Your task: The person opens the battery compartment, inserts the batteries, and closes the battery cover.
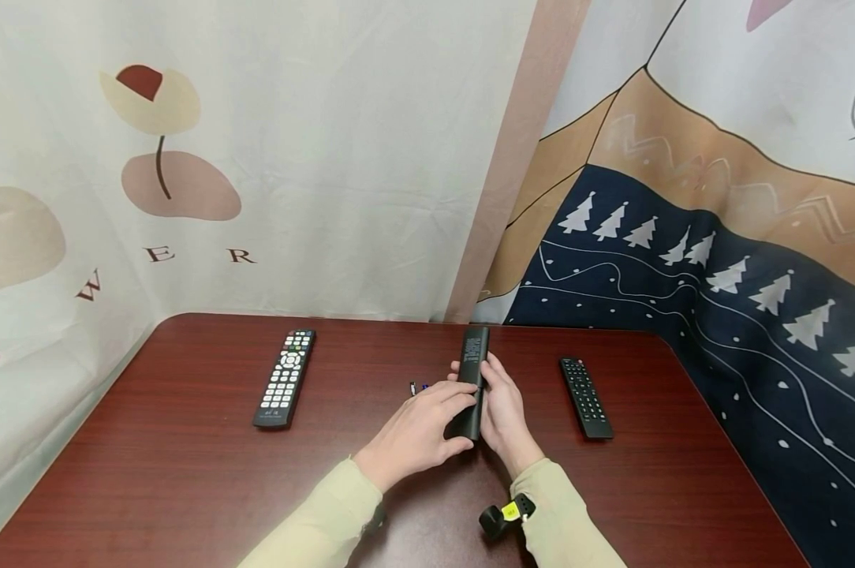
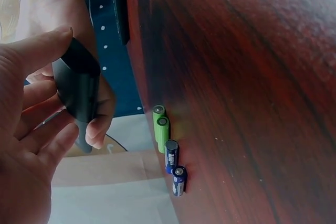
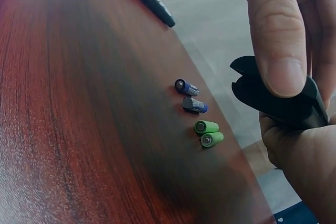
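Observation:
A black remote control (image 1: 474, 351) is held back side up over the middle of the table, its printed label facing upward. My right hand (image 1: 504, 406) grips it from the right, partly underneath. Across its lower back lies my left hand (image 1: 423, 422), fingers over the casing and thumb at the near end. In the right wrist view, the left thumb (image 3: 284, 74) presses on the black casing (image 3: 296, 115), whose end shows a notch-like gap. Two green batteries (image 2: 163, 132) and two blue batteries (image 2: 171, 156) lie on the table beyond the hands.
On the left of the brown table (image 1: 186, 473) lies a larger remote (image 1: 285, 379) with white buttons. A smaller black remote (image 1: 586, 398) rests on the right. Patterned curtains (image 1: 364, 158) hang behind the table's far edge.

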Tool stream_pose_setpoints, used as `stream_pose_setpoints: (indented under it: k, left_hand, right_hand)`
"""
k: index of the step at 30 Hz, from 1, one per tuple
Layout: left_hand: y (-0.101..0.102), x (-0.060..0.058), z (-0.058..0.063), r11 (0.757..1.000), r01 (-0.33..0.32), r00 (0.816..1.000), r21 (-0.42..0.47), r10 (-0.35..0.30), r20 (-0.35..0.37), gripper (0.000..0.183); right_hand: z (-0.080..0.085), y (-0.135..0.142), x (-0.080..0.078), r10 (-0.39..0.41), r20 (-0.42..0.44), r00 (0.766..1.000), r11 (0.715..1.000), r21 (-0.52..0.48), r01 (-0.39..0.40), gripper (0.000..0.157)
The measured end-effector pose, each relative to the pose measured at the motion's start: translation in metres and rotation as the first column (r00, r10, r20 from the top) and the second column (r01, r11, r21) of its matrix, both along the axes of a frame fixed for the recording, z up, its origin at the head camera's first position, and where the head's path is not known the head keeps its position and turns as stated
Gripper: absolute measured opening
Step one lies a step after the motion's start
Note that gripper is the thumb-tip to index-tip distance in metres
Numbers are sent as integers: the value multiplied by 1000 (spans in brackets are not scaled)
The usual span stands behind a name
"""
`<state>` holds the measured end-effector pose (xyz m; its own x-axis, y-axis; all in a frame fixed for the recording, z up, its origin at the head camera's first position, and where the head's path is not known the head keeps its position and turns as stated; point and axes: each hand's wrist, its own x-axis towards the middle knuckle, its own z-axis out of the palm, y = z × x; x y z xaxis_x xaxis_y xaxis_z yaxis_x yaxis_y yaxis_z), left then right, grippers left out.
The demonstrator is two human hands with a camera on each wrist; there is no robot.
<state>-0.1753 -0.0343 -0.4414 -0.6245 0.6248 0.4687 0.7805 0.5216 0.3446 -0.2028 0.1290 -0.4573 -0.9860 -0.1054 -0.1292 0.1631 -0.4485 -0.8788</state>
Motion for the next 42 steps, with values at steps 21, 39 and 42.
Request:
stream_pose_setpoints:
  k: [21,39,42]
  left_hand:
    - [-1,0,-6,999,-27,996,-24,25,-90,55]
    - [-3,-3,-4,1000,-9,994,9,10,-111,51]
    - [-3,-2,-3,1000,-10,993,9,11,-116,51]
  right_hand:
    - [2,-1,0,-6,24,1000,1000,-17,7,49]
    - [2,-1,4,-15,4,1000,1000,14,15,49]
    - [2,-1,5,-7,-11,1000,1000,25,8,49]
